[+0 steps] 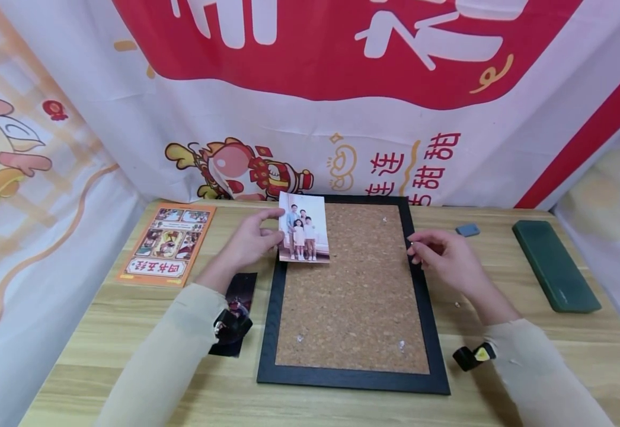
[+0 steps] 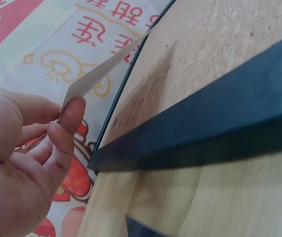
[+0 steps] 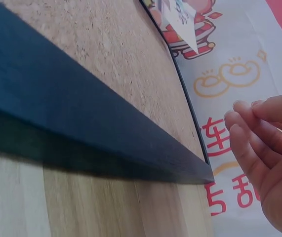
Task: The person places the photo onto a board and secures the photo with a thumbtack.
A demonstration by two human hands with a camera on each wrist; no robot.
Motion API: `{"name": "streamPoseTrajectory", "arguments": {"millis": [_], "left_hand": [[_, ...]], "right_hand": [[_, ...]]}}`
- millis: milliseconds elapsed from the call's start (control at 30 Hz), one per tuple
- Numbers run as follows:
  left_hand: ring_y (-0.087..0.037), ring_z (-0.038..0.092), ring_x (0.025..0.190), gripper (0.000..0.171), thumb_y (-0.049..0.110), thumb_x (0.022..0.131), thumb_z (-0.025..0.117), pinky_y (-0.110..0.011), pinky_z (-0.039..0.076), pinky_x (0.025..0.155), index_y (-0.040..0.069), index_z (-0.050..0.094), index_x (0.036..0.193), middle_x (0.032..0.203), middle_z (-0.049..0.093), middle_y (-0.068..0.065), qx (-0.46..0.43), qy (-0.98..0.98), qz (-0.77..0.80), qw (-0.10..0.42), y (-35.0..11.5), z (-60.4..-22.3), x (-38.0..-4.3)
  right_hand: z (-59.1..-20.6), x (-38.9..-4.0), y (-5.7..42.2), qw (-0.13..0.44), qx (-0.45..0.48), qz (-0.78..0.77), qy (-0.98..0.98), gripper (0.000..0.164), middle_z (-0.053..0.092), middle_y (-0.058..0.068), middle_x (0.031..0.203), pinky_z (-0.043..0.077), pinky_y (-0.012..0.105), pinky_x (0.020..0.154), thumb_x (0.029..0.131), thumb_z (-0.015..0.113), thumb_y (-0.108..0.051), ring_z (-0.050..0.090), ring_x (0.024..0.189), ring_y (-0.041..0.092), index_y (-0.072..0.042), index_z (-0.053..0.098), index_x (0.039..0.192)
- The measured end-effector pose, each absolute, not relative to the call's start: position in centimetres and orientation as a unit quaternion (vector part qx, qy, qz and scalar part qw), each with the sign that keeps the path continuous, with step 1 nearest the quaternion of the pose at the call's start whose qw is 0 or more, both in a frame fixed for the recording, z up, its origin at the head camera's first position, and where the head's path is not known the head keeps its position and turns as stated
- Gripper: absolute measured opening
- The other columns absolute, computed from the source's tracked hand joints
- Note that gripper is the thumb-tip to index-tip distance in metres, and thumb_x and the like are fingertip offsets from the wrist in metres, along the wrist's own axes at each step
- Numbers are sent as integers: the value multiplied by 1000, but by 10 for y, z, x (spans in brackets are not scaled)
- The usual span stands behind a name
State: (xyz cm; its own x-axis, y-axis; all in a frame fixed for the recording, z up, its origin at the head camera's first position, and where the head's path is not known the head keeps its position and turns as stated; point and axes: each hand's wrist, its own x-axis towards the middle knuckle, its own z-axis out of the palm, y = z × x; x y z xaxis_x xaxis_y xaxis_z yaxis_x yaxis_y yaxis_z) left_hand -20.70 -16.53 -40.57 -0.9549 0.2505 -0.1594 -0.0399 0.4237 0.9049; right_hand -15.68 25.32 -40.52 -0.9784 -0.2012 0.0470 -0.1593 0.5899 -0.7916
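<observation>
My left hand point(image 1: 256, 238) pinches the left edge of a family photo point(image 1: 304, 228) between thumb and fingers. The print hangs over the upper left of a black-framed cork board point(image 1: 358, 296); in the left wrist view the photo point(image 2: 99, 74) is raised and tilted, its shadow falling on the cork. Just outside the frame's right edge, my right hand point(image 1: 446, 258) brings thumb and fingertips together on a tiny shiny thing that looks like a clear push pin point(image 1: 411, 242); fingers mostly hide it. Small clear pins point(image 1: 402, 345) dot several spots of the cork.
Left of the board lie an orange booklet point(image 1: 167, 244) and a dark picture card point(image 1: 235, 338), partly under the left wrist. To the right are a blue-grey eraser point(image 1: 467, 229), a dark green case point(image 1: 555, 267) and a small clear bit point(image 1: 457, 305). Printed cloth hangs behind.
</observation>
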Motion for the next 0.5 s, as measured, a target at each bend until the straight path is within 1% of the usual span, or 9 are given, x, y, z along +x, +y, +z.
{"name": "streamPoseTrajectory", "arguments": {"millis": [67,133,233,267,300,400,467,500], "left_hand": [[-20,66,82,58,9,108,62,-28,50,61,15,46,164,162,48,-12,60,835,528,141,-160,-406,-207],[-23,63,77,58,10,108,62,-27,46,57,14,45,164,160,48,-12,64,836,526,143,-155,-406,-207],[-23,55,68,58,8,108,62,-26,43,53,13,45,163,151,54,-15,73,834,528,144,-146,-407,-207],[-22,55,67,57,7,108,62,-26,42,53,12,46,163,147,55,-15,76,833,529,142,-143,-407,-207],[-21,55,66,57,7,107,63,-26,42,53,11,46,162,139,60,-18,76,833,529,142,-140,-407,-207],[-21,56,66,56,8,107,63,-25,44,55,12,48,161,120,65,-19,72,837,522,144,-131,-407,-208],[-22,58,69,56,9,107,64,-26,46,58,14,48,161,115,67,-19,67,842,515,148,-126,-407,-210],[-22,60,71,56,10,108,64,-26,48,60,14,49,161,116,67,-19,64,843,512,152,-123,-408,-211]], "right_hand": [[-406,-159,250,32,-100,-445,889,26,76,20,108,62,27,70,112,58,-12,71,83,12,2,70,130],[-407,-161,247,34,-101,-447,888,26,76,22,108,62,27,70,112,58,-12,71,83,13,3,69,130],[-407,-163,242,27,-103,-452,886,25,76,24,107,61,27,68,112,58,-11,70,82,14,4,69,128],[-407,-164,241,24,-104,-453,885,24,76,25,107,61,27,68,112,58,-10,70,81,15,4,70,127],[-407,-165,239,22,-105,-455,884,24,76,24,107,61,28,68,111,59,-10,70,81,15,4,70,127],[-408,-168,233,25,-101,-461,881,23,77,23,106,62,30,68,111,59,-10,71,81,17,4,69,126],[-407,-170,230,32,-95,-465,880,22,77,23,106,62,30,69,111,60,-12,71,81,18,3,69,126],[-407,-171,229,37,-90,-468,878,22,77,22,107,62,30,69,111,60,-13,71,82,18,2,68,126]]}}
